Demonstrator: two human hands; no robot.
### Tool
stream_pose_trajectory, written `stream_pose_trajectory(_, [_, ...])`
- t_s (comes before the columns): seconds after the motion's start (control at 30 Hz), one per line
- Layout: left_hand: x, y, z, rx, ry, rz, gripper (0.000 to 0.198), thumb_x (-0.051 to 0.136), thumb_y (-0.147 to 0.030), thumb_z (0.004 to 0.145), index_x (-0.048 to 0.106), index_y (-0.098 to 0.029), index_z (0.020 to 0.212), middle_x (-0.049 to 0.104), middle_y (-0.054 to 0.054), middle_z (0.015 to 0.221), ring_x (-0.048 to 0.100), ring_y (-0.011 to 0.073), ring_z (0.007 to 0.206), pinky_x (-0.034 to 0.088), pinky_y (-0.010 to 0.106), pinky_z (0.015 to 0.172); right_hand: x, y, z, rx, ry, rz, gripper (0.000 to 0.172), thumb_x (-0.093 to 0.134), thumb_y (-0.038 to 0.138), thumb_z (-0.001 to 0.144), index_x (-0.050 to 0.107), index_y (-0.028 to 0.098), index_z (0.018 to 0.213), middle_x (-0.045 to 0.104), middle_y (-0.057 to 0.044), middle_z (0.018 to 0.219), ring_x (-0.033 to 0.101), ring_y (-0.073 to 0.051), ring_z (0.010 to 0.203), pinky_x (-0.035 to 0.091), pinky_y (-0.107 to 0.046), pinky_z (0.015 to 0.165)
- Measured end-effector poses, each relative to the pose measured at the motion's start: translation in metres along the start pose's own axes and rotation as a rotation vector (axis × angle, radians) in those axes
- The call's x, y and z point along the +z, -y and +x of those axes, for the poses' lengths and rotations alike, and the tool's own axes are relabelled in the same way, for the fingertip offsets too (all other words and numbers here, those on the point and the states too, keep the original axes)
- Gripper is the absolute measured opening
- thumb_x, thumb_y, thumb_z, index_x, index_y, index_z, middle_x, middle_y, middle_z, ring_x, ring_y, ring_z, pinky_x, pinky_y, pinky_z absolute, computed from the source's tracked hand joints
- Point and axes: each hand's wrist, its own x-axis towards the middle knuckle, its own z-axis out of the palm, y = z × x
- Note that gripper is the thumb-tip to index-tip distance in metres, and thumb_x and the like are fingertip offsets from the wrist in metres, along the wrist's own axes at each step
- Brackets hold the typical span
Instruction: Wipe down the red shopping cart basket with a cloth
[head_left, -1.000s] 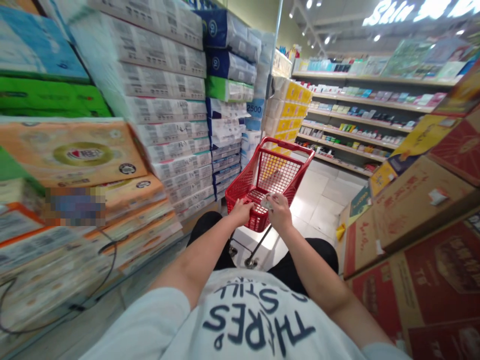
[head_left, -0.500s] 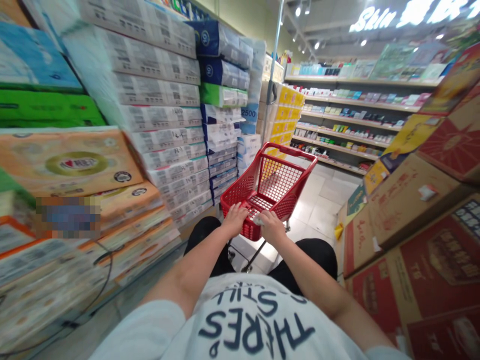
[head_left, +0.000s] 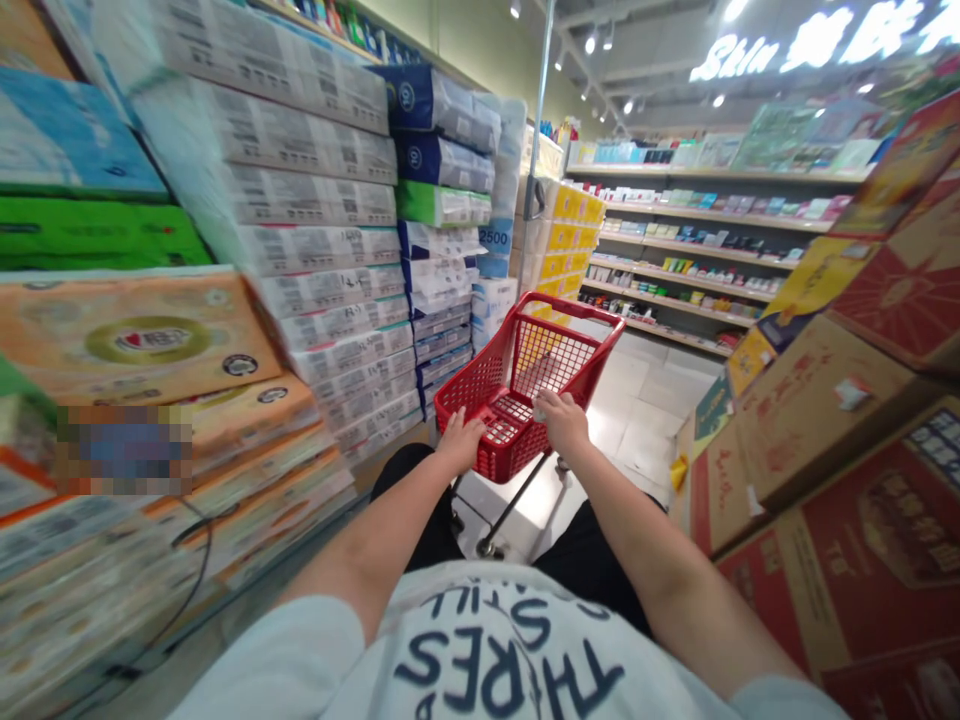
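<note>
A red plastic shopping cart (head_left: 501, 462) with a lattice basket stands right in front of my knees, its inside showing mostly bare. My left hand (head_left: 460, 443) lies over the left part of its near rim, fingers bent onto the edge. Over at the basket's right side, my right hand (head_left: 565, 422) is closed, with a small whitish thing (head_left: 541, 407) at its fingertips that is too small to name. It seems to rest on the rim there. Beneath the basket, the cart's dark legs and wheels (head_left: 489, 549) show between my legs.
Stacked packs of paper goods (head_left: 330, 200) rise on the left, with orange tissue packs (head_left: 142, 335) nearer me. Cardboard cartons (head_left: 832, 400) line the right. Ahead are shelves (head_left: 697, 215) of small products, a metal pole (head_left: 538, 140) and pale floor tiles (head_left: 637, 400).
My hands have moved apart: the left one a little left, the right one up and right along the rim. The surroundings sit slightly lower in the view.
</note>
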Motion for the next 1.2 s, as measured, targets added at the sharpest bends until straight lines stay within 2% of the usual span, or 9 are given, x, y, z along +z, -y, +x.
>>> stream_pose_trajectory(0.1, [0.0, -0.008, -0.003, 0.002, 0.009, -0.017, 0.053, 0.046, -0.009, 0.077, 0.053, -0.02, 0.128, 0.05, 0.007, 0.139, 0.014, 0.0349, 0.144, 0.011, 0.054, 0.117, 0.004, -0.002, 0.011, 0.041, 0.119, -0.023, 0.032, 0.04, 0.018, 0.092, 0.059, 0.028, 0.116, 0.057, -0.005, 0.121, 0.047, -0.023, 0.101, 0.041, -0.033, 0.075])
stream_pose_trajectory(0.27, [0.006, -0.021, -0.016, -0.025, -0.023, 0.057, 0.055, 0.044, -0.011, 0.078, 0.046, -0.01, 0.133, 0.041, 0.013, 0.145, 0.013, 0.0381, 0.143, 0.01, 0.053, 0.117, 0.012, 0.012, 0.006, 0.073, 0.131, 0.001, 0.026, 0.04, 0.017, 0.091, 0.063, 0.023, 0.103, 0.061, -0.008, 0.109, 0.047, -0.024, 0.103, 0.041, -0.032, 0.074])
stream_pose_trajectory(0.33, [0.009, -0.021, -0.021, -0.019, -0.037, 0.084, 0.056, 0.044, -0.013, 0.079, 0.043, -0.011, 0.135, 0.039, 0.013, 0.146, 0.013, 0.0366, 0.143, 0.01, 0.051, 0.118, 0.013, 0.016, -0.002, 0.079, 0.125, 0.008, 0.025, 0.041, 0.016, 0.09, 0.062, 0.023, 0.102, 0.061, -0.008, 0.109, 0.047, -0.023, 0.101, 0.041, -0.03, 0.072])
stream_pose_trajectory(0.47, [0.012, -0.015, -0.024, 0.003, -0.059, 0.118, 0.056, 0.042, -0.014, 0.082, 0.041, -0.015, 0.138, 0.038, 0.012, 0.147, 0.013, 0.0318, 0.145, 0.011, 0.048, 0.118, 0.015, 0.029, -0.021, 0.068, 0.071, 0.03, 0.025, 0.04, 0.017, 0.091, 0.061, 0.023, 0.104, 0.06, -0.007, 0.111, 0.047, -0.022, 0.099, 0.04, -0.029, 0.073])
stream_pose_trajectory(0.57, [0.012, -0.011, -0.022, 0.01, -0.063, 0.141, 0.054, 0.038, -0.014, 0.084, 0.04, -0.011, 0.139, 0.038, 0.013, 0.147, 0.011, 0.033, 0.145, 0.01, 0.047, 0.119, 0.017, 0.036, -0.03, 0.063, 0.03, 0.055, 0.026, 0.04, 0.019, 0.09, 0.061, 0.023, 0.105, 0.061, -0.007, 0.111, 0.047, -0.023, 0.097, 0.04, -0.03, 0.073])
stream_pose_trajectory(0.8, [0.011, -0.004, -0.013, -0.055, -0.037, 0.136, 0.054, 0.039, -0.017, 0.085, 0.04, -0.016, 0.139, 0.036, 0.011, 0.148, 0.01, 0.0321, 0.145, 0.011, 0.049, 0.118, 0.018, 0.037, -0.033, 0.028, 0.011, 0.102, 0.031, 0.043, 0.013, 0.086, 0.06, 0.023, 0.109, 0.06, -0.005, 0.115, 0.046, -0.022, 0.098, 0.039, -0.03, 0.076])
stream_pose_trajectory(0.93, [0.012, 0.002, -0.009, -0.077, -0.054, 0.127, 0.051, 0.038, -0.018, 0.086, 0.042, -0.017, 0.137, 0.036, 0.01, 0.148, 0.009, 0.0321, 0.145, 0.011, 0.049, 0.118, 0.022, 0.039, -0.035, -0.005, -0.011, 0.127, 0.038, 0.045, 0.011, 0.082, 0.057, 0.024, 0.115, 0.057, -0.004, 0.122, 0.045, -0.022, 0.098, 0.04, -0.03, 0.08])
stream_pose_trajectory(1.07, [0.012, 0.007, -0.005, -0.113, -0.067, 0.091, 0.049, 0.033, -0.012, 0.087, 0.044, -0.018, 0.135, 0.037, 0.011, 0.148, 0.009, 0.0281, 0.146, 0.013, 0.051, 0.117, 0.028, 0.044, -0.041, -0.037, -0.034, 0.121, 0.05, 0.051, 0.012, 0.077, 0.05, 0.021, 0.126, 0.05, -0.005, 0.133, 0.044, -0.023, 0.101, 0.04, -0.033, 0.086])
stream_pose_trajectory(1.2, [0.005, 0.011, -0.001, -0.127, -0.026, 0.024, 0.047, 0.035, -0.009, 0.085, 0.047, -0.015, 0.131, 0.032, 0.012, 0.152, 0.009, 0.0279, 0.146, 0.012, 0.051, 0.117, 0.028, 0.043, -0.044, -0.08, -0.021, 0.122, 0.056, 0.05, 0.013, 0.079, 0.043, 0.02, 0.134, 0.046, -0.007, 0.138, 0.043, -0.024, 0.106, 0.041, -0.034, 0.09])
